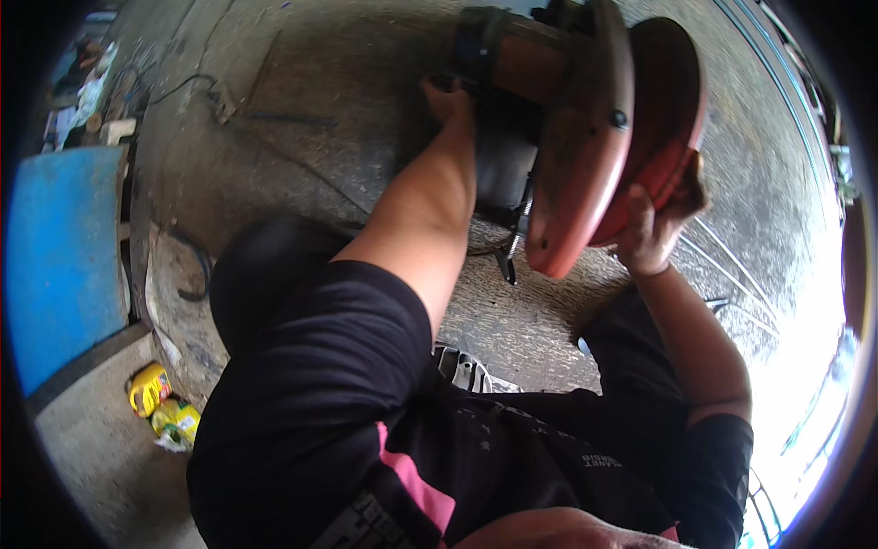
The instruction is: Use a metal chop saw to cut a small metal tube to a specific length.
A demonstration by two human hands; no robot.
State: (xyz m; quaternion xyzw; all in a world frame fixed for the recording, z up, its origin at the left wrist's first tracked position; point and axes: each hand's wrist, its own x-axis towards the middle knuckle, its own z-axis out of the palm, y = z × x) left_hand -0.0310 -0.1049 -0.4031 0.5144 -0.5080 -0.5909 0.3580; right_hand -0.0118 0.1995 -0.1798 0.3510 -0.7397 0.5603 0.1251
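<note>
Clasping the rim of the red round guard (666, 101), the right grip (651, 227) has its thumb on the near face and its fingers around the outer edge. The left grip (448, 99) is up against the dark end of the cutting machine (532, 66); its fingers are partly hidden there, so I cannot tell how far they are closed or on what. The machine sits in front of the person at the top of the view, a long pale-red cover (585, 169) beside the guard and a small dark crank (508, 261) low on its near side.

Around it lie several loose things — a thin dark cable (315, 176) running over the floor toward the left forearm, a curved dark strip (203, 265) farther left, and pale thin rods (743, 279) just beyond the right forearm. A grey metal part (465, 368) lies close to the body, partly covered by the clothing.

The floor (549, 320) is rough, stained and grey-brown. At the left stands a blue panel (66, 265), with a yellow bottle (148, 391) and a yellow-green packet (176, 421) below it. Mixed clutter (91, 87) fills the upper left corner — strong light washes out the right side.
</note>
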